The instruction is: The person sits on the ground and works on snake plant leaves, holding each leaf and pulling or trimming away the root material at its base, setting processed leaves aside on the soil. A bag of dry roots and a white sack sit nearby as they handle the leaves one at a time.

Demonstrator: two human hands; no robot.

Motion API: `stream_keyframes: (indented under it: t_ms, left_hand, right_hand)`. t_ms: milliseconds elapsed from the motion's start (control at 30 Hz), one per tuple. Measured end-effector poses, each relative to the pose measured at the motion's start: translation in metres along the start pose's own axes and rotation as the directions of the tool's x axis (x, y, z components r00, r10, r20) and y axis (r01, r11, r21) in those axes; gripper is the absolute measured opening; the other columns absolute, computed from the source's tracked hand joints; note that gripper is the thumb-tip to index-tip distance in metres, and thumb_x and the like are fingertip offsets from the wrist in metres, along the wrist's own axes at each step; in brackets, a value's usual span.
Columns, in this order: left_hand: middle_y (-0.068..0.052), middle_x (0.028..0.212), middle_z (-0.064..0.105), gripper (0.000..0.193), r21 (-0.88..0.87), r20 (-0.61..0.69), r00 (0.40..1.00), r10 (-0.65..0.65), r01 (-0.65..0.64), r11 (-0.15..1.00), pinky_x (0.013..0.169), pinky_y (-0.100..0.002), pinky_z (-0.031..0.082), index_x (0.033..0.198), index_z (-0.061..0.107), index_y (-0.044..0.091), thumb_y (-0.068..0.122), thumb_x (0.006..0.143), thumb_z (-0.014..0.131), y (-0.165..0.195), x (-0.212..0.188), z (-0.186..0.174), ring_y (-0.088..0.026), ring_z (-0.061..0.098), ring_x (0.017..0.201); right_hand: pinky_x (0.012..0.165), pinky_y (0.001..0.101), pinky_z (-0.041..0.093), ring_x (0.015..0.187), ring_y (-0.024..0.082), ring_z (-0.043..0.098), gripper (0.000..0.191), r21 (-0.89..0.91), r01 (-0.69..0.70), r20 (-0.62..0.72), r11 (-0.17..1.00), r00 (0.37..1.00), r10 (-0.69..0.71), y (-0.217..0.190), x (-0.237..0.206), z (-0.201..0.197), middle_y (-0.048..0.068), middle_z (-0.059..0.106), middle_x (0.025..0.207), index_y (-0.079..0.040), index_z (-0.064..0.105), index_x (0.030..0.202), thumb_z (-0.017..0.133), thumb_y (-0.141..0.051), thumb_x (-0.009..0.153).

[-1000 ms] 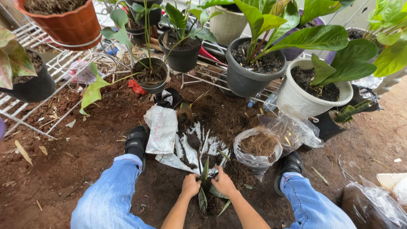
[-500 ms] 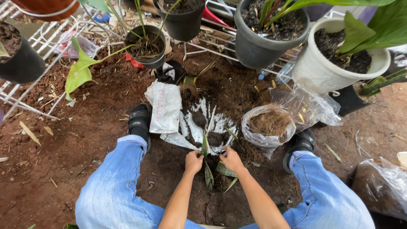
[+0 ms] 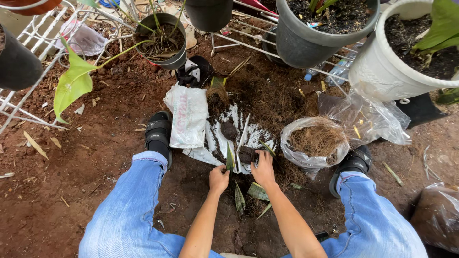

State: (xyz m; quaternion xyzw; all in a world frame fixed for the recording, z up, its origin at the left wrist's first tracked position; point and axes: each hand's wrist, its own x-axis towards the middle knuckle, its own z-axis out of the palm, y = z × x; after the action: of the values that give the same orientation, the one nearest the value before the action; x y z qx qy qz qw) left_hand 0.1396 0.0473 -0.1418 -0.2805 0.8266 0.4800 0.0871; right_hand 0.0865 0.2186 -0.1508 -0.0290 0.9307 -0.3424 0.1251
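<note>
Hands: left hand (image 3: 219, 177), right hand (image 3: 262, 168) on one soil clump (image 3: 246, 154).

plant (image 3: 233, 160) | sm green lvs, dark rootball | upright on soil

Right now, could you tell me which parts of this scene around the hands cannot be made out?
- Head view: the base of the small plant is covered by the left hand and soil.
- What the right hand grips is hidden under its fingers; only a dark root clump shows beside it.
- The white pot and grey pot are cut off by the top edge.
- The bag runs off the right edge.
</note>
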Motion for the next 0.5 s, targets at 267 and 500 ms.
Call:
stream_keyframes:
  t_ms: [267, 500]
  left_hand:
    - [-0.020, 0.093, 0.076, 0.023, -0.016, -0.051, 0.998, 0.039, -0.040, 0.999, 0.079, -0.043, 0.056, 0.106, 0.075, 0.002, 0.011, 0.085, 0.075, -0.012, 0.004, 0.007, -0.036, 0.074, 0.088]
    - [-0.020, 0.094, 0.076, 0.023, -0.025, -0.060, 0.997, 0.040, -0.042, 0.999, 0.079, -0.043, 0.056, 0.105, 0.075, 0.001, 0.011, 0.084, 0.076, -0.015, 0.006, 0.009, -0.036, 0.073, 0.087]
  right_hand:
    - [0.111, 0.0513, 0.037, 0.134, 0.040, 0.041, 0.069, -0.029, -0.068, 0.112, 0.997, 0.991, 0.071, -0.004, 0.011, 0.011, 0.017, 0.047, 0.141, -0.009, 0.042, 0.144, 0.076, -0.022, 0.085]
    - [0.115, 0.0512, 0.038, 0.133, 0.037, 0.048, 0.070, -0.045, -0.133, 0.174, 0.990, 0.975, 0.139, -0.004, 0.011, 0.009, 0.017, 0.055, 0.135, -0.006, 0.045, 0.140, 0.082, -0.028, 0.084]
